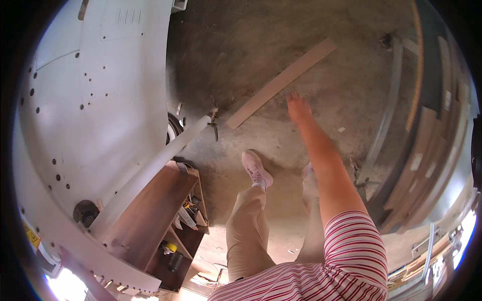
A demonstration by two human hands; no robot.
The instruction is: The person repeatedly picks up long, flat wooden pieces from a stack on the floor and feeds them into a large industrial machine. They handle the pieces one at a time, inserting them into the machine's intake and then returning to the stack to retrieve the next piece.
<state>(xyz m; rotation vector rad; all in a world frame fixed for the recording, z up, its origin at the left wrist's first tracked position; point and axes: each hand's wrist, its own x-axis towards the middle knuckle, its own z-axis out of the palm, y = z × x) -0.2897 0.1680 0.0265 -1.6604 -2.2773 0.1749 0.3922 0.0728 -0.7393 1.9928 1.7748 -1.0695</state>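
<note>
My right hand (299, 106) is stretched out low over the concrete floor. Its fingers look extended and slightly bent, with nothing visible in them. Just beyond and to the left of it, a long, flat brown board (282, 83) lies slantwise on the floor. The hand appears apart from the board, though how high it is above the floor is hard to judge. My left hand does not show clearly anywhere. A dim pinkish shape near the lower left rim is too blurred to make out.
A large white machine body (120, 100) fills the left, with a pale tube (165, 158) along its edge. Beneath stands a brown shelf unit (160, 200) holding tools. Stacked boards (416, 165) and a metal rail (384, 120) are at right. My shoe (256, 168) is on the floor (286, 195).
</note>
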